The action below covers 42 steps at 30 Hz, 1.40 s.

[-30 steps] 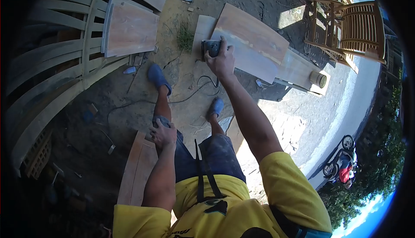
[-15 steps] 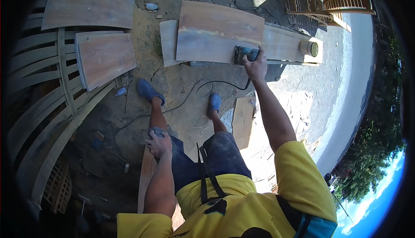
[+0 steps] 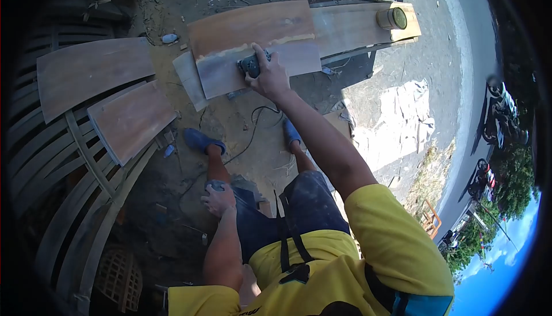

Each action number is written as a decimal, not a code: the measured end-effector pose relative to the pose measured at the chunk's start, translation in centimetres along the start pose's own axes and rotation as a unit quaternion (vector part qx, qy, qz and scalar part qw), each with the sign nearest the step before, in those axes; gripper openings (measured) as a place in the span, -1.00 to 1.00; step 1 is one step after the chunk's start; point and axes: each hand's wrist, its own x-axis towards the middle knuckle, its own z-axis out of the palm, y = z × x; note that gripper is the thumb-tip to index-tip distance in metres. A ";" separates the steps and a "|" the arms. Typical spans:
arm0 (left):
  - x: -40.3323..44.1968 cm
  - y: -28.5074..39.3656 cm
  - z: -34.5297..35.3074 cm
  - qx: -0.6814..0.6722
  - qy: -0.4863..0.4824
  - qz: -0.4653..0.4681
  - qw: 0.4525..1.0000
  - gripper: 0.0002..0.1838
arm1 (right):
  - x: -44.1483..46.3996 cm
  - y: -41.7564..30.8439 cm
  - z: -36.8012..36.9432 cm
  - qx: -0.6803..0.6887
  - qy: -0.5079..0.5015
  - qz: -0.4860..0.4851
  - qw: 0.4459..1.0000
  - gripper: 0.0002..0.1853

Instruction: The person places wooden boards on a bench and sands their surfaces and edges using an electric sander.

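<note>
Right hand (image 3: 270, 77): we have its fingers curled firmly around the sander.
Sander (image 3: 247, 65): we hold it on the near half of the big board (image 3: 244, 23), beside a yellowish streak (image 3: 287, 39).
Left hand (image 3: 219, 200): we rest it on our left leg (image 3: 216, 168), fingers part-bent; we cannot tell whether it grasps anything.
Can (image 3: 392, 19): we see it on the long plank (image 3: 351, 20).

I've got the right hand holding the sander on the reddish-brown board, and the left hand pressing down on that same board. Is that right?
Not quite: the left hand is not on the board. The head view shows it resting on the person's left leg. The right hand does hold the sander on the board.
</note>
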 end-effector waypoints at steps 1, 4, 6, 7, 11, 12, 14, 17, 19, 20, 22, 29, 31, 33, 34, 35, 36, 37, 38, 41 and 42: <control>-0.2 0.3 -0.1 0.007 -0.001 0.004 1.000 -0.30 | -0.5 -0.2 0.1 -0.008 -0.038 -0.030 0.999 0.03; -0.5 0.9 -0.5 0.018 0.001 0.010 1.000 -0.32 | 0.0 1.3 -1.8 -0.013 -0.064 -0.020 0.998 0.05; -0.4 0.8 -0.7 0.021 0.001 0.009 1.000 -0.32 | 0.7 3.8 -3.4 -0.010 -0.056 0.019 0.998 0.05; -0.3 0.6 -0.6 0.019 -0.002 0.005 1.000 -0.32 | 1.4 5.9 -4.1 -0.030 -0.011 0.027 0.999 0.06; 0.0 0.1 -0.2 0.023 0.003 0.005 1.000 -0.33 | 3.9 11.5 -8.6 -0.062 0.041 0.114 0.991 0.06; -0.1 0.0 -0.4 0.024 0.005 0.004 1.000 -0.33 | 4.7 12.9 -9.3 -0.064 0.073 0.139 0.985 0.04; -0.3 0.1 -0.9 0.023 0.004 0.005 1.000 -0.33 | 5.7 13.3 -9.4 -0.067 0.106 0.162 0.979 0.03; -0.3 0.0 -0.9 0.033 0.007 0.005 0.999 -0.33 | 6.0 11.8 -8.7 -0.057 0.132 0.154 0.978 0.01; -0.2 0.2 -0.8 0.031 0.008 0.005 0.999 -0.33 | 5.0 8.2 -6.6 -0.031 0.074 0.129 0.988 0.04; -0.3 0.2 -0.7 0.031 0.007 0.006 0.999 -0.33 | 4.1 6.2 -5.5 -0.025 0.048 0.112 0.992 0.04; -0.4 0.7 -0.7 0.030 0.008 0.012 0.999 -0.32 | 2.1 2.6 -2.9 -0.004 0.000 0.064 0.998 0.04; -1.1 1.5 0.1 0.049 0.009 0.034 0.998 -0.32 | -2.5 -0.5 0.3 -0.016 -0.099 -0.081 0.992 0.04; -1.2 1.0 -0.1 0.043 0.002 0.027 0.999 -0.31 | -2.5 1.6 -1.6 -0.018 -0.092 -0.034 0.995 0.03; -1.0 0.7 0.0 0.029 -0.005 0.016 0.999 -0.31 | -1.9 4.7 -3.8 -0.029 -0.046 0.018 0.998 0.03; -0.8 0.5 0.1 0.025 -0.009 0.015 1.000 -0.31 | -1.3 6.7 -4.8 -0.038 -0.014 0.024 0.999 0.04; -0.6 0.2 0.2 0.021 -0.012 0.011 1.000 -0.31 | -0.7 8.8 -5.7 -0.054 0.012 0.044 0.998 0.02; -0.6 -0.1 0.3 0.015 -0.014 -0.001 1.000 -0.31 | -0.1 10.8 -6.5 -0.067 0.037 0.064 0.995 0.00; -0.6 -0.3 0.3 0.021 -0.008 0.002 1.000 -0.30 | 0.5 12.6 -7.3 -0.074 0.071 0.085 0.991 -0.02; -0.6 -0.4 0.3 0.027 -0.004 0.006 1.000 -0.30 | 0.9 14.2 -8.0 -0.081 0.105 0.107 0.985 -0.04; -0.4 -1.0 0.2 0.009 -0.014 0.001 1.000 -0.29 | 1.5 16.3 -9.4 -0.089 0.122 0.108 0.983 -0.05; -0.4 -1.1 0.1 0.003 -0.019 -0.011 1.000 -0.29 | 1.5 16.1 -9.2 -0.086 0.118 0.108 0.983 -0.05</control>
